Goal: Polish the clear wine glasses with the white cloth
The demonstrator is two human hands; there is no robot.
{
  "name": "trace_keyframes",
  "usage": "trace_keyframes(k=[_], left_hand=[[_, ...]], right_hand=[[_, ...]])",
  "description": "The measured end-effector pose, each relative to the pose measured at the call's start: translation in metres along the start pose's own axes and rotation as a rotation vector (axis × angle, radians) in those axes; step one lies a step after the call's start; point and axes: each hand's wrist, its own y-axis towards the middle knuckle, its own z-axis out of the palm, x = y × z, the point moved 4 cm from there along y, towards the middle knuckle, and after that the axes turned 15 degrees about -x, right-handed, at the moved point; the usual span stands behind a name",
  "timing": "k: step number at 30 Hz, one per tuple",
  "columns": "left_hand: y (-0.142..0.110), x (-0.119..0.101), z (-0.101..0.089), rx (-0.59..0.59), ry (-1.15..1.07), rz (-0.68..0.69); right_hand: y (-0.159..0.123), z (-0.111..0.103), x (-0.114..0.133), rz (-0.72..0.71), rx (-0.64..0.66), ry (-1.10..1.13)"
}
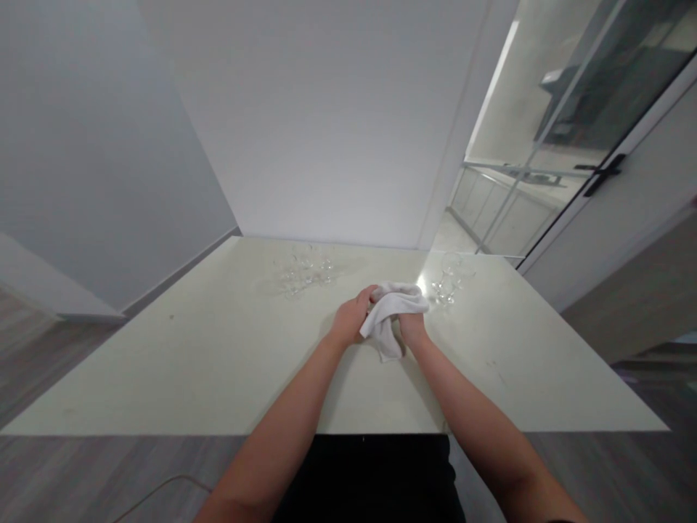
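Note:
Both my hands meet over the middle of a pale table (163,363), wrapped in a white cloth (388,316). My left hand (351,319) curls its fingers round the cloth's left side. My right hand (412,328) is mostly covered by the cloth, gripping it from the right. Whether anything is inside the cloth is hidden. A group of clear glasses (305,272) stands beyond my left hand, toward the wall. Another clear glass or two (449,280) stand just beyond my right hand.
The table runs up to a white wall (327,131) at the back. A glass partition and a door with a black handle (599,174) are at the right. Grey wood floor (81,472) shows below the table's near edge.

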Motion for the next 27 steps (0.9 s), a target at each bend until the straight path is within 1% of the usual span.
trace_keyframes(k=[2, 3, 4, 5, 8, 9, 10, 11, 13, 15, 16, 17, 18, 19, 22, 23, 24, 25, 26, 27], left_hand=[[0.002, -0.001, -0.001, -0.011, -0.043, 0.018], [0.003, -0.001, -0.001, -0.005, -0.101, -0.003], [0.003, 0.000, 0.000, 0.018, -0.183, -0.056], [0.003, 0.001, 0.001, 0.060, -0.284, -0.137], [0.000, 0.004, 0.004, 0.224, -0.560, -0.403], [-0.001, 0.004, 0.003, 0.258, -0.602, -0.454], [-0.001, 0.005, 0.001, 0.260, -0.611, -0.475], [-0.001, 0.004, -0.003, 0.227, -0.595, -0.463], [0.002, 0.001, -0.011, 0.103, -0.512, -0.353], [0.004, -0.005, -0.017, -0.006, -0.410, -0.201], [0.004, -0.007, -0.018, -0.034, -0.373, -0.144], [0.005, -0.009, -0.017, -0.044, -0.355, -0.123], [0.006, -0.008, -0.015, -0.045, -0.365, -0.146], [0.006, -0.005, -0.012, -0.043, -0.404, -0.218], [0.007, 0.010, 0.000, 0.002, -0.590, -0.584], [0.006, 0.015, 0.003, 0.019, -0.640, -0.677], [0.006, 0.017, 0.004, 0.023, -0.670, -0.726], [0.006, 0.019, 0.004, 0.003, -0.677, -0.727], [0.006, 0.018, 0.001, -0.050, -0.663, -0.682], [0.006, 0.016, -0.004, -0.126, -0.626, -0.598]], right_hand=[[0.002, -0.002, -0.001, -0.023, -0.104, 0.019], [0.002, -0.002, -0.001, -0.018, -0.117, 0.023], [0.001, 0.000, 0.000, -0.001, -0.095, 0.020], [-0.001, 0.001, 0.002, 0.020, -0.045, 0.011], [-0.008, 0.007, 0.011, 0.054, 0.184, -0.045], [-0.009, 0.008, 0.013, 0.042, 0.232, -0.064], [-0.009, 0.008, 0.015, 0.019, 0.244, -0.078], [-0.007, 0.007, 0.016, -0.010, 0.221, -0.088], [-0.003, 0.004, 0.015, -0.043, 0.112, -0.083], [0.000, 0.001, 0.010, -0.021, -0.013, -0.058], [0.001, 0.000, 0.007, -0.001, -0.050, -0.044], [0.001, 0.000, 0.006, 0.018, -0.059, -0.029], [0.000, 0.000, 0.006, 0.031, -0.048, -0.010], [-0.001, 0.000, 0.008, 0.036, -0.012, 0.002], [-0.005, 0.003, 0.018, 0.004, 0.154, -0.018], [-0.006, 0.004, 0.022, -0.024, 0.192, -0.040], [-0.006, 0.004, 0.024, -0.053, 0.213, -0.062], [-0.005, 0.004, 0.025, -0.078, 0.216, -0.078], [-0.003, 0.004, 0.024, -0.094, 0.194, -0.085], [-0.002, 0.004, 0.021, -0.095, 0.158, -0.086]])
